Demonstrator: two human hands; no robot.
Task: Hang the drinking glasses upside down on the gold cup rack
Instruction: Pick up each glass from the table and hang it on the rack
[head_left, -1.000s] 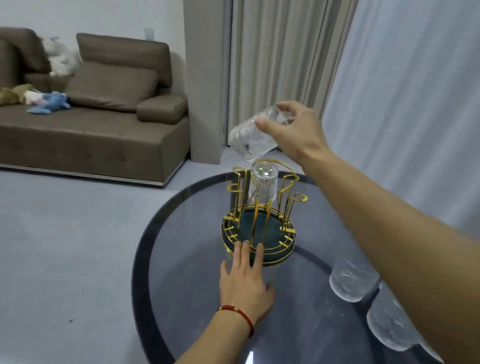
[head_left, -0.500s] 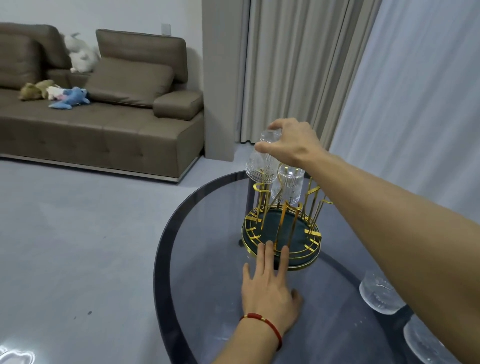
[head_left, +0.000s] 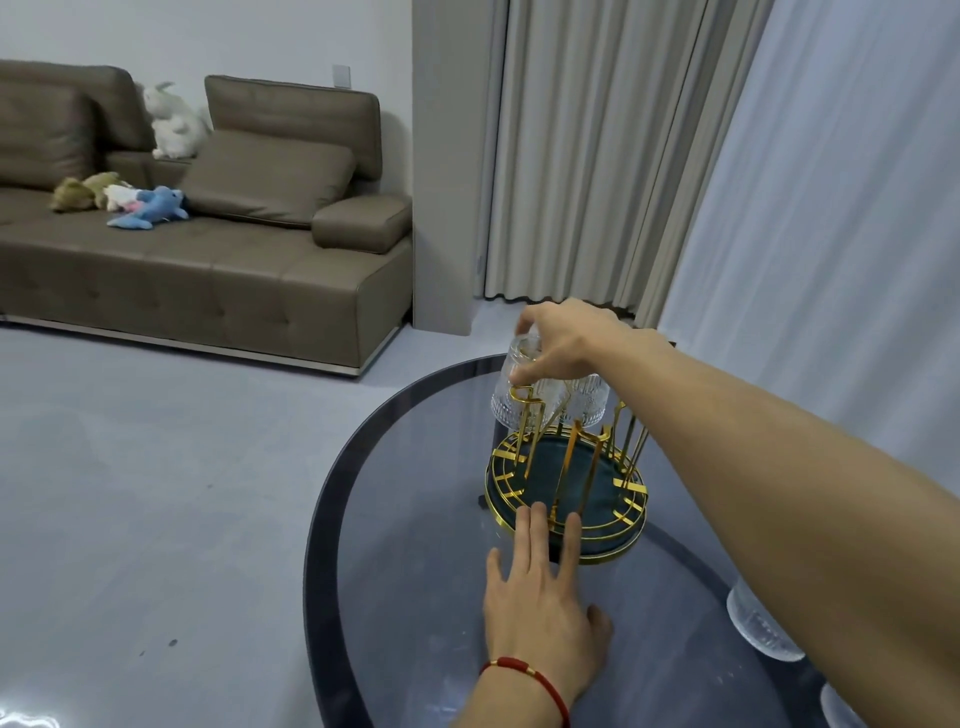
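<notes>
The gold cup rack (head_left: 623, 551) with a dark green base stands on the round glass table (head_left: 395, 571). My right hand (head_left: 563, 340) grips the base of a clear ribbed drinking glass (head_left: 511, 400), held upside down and lowered over a gold prong at the rack's far left. A second glass (head_left: 587, 400) hangs inverted on a prong just to its right, partly hidden by my hand. My left hand (head_left: 540, 613) lies flat on the table, fingers spread, fingertips touching the rack's front rim. Two more glasses (head_left: 758, 629) (head_left: 841, 709) stand at the table's right, under my right forearm.
A brown sofa (head_left: 208, 260) with soft toys stands at the back left across grey floor. Beige curtains (head_left: 597, 156) and a sheer white curtain (head_left: 831, 208) hang behind the table. The table's dark rim curves along the left.
My right hand turned the glass from tilted to fully upside down and lowered it onto the rack's far-left prong. The view shifted left; my left hand stayed at the rack's front.
</notes>
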